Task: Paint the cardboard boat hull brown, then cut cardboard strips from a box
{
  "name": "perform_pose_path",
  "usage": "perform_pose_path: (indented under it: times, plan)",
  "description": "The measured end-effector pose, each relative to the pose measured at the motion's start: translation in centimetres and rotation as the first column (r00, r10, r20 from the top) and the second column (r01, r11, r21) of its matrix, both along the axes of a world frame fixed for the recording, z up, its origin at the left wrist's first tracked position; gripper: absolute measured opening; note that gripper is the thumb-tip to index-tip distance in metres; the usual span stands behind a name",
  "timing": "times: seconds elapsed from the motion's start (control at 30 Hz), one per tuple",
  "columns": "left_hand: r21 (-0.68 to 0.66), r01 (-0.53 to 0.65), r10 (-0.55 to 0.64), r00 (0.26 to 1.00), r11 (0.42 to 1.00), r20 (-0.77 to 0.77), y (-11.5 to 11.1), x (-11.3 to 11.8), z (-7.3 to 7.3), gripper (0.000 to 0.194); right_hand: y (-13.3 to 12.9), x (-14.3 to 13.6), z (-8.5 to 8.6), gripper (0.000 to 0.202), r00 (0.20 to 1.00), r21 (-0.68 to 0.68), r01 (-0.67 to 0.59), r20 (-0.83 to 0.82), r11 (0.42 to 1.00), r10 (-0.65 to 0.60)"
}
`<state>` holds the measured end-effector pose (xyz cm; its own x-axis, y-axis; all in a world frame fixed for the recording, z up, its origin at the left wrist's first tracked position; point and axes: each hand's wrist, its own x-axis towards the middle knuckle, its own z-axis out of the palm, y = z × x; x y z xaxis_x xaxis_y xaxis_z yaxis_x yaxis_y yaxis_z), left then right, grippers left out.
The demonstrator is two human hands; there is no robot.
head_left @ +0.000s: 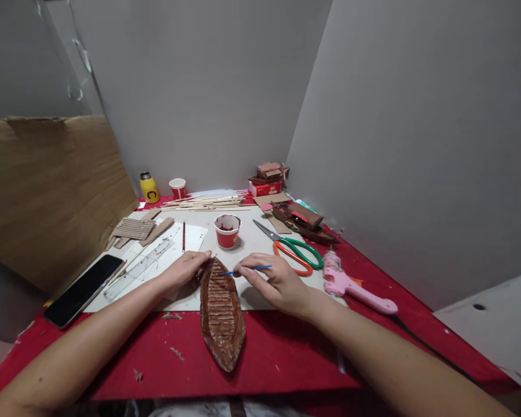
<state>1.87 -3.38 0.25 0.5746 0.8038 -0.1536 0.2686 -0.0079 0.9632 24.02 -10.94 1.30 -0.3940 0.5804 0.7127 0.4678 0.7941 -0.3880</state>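
A brown model boat [222, 324] with ribbed slats across its inside lies lengthwise in front of me, its near end over the red cloth. My left hand [184, 271] is closed on the boat's far left edge; some of its fingers are hidden behind the hull. Pinched in my right hand [271, 281] is a thin blue paintbrush [261, 267], its tip at the boat's inside near the far end. Just beyond the boat stands a red and white paper cup [228, 238] with dark reddish-brown paint inside.
Right of the cup lie scissors [297, 255] and a pink glue gun [351, 286]. Two finished-looking boats [306, 220] [269, 172] stand farther back. At left are a phone [84, 289], a ruler [139, 269] and cardboard strips [134, 229]. Thin sticks [208, 202], a second cup [178, 188] and a yellow bottle [149, 188] line the back.
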Motion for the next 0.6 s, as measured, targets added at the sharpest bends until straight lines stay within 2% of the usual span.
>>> perform_pose_path:
  times: [0.1,0.3,0.5,0.6]
  plan:
    - [-0.002,-0.023,0.023,1.000,1.000,-0.001,0.2,-0.1,-0.3,0.058,0.2,0.3,0.0,0.016,1.000,0.007,-0.004,0.006,1.000,0.004]
    - [-0.004,-0.034,0.034,0.999,0.999,0.011,0.2,-0.4,-0.7,0.056,-0.2,0.2,0.1,0.017,0.995,-0.019,-0.090,0.030,0.996,0.090]
    - [-0.050,-0.017,0.017,1.000,0.999,0.017,-0.1,-0.6,-0.2,0.057,-0.2,1.1,0.8,0.016,0.987,-0.056,0.001,-0.162,0.998,-0.010]
    - [-0.073,-0.023,0.025,0.999,0.997,0.028,0.0,-0.6,-0.2,0.053,0.1,1.5,1.0,0.022,0.980,-0.099,0.029,-0.194,0.995,-0.048]
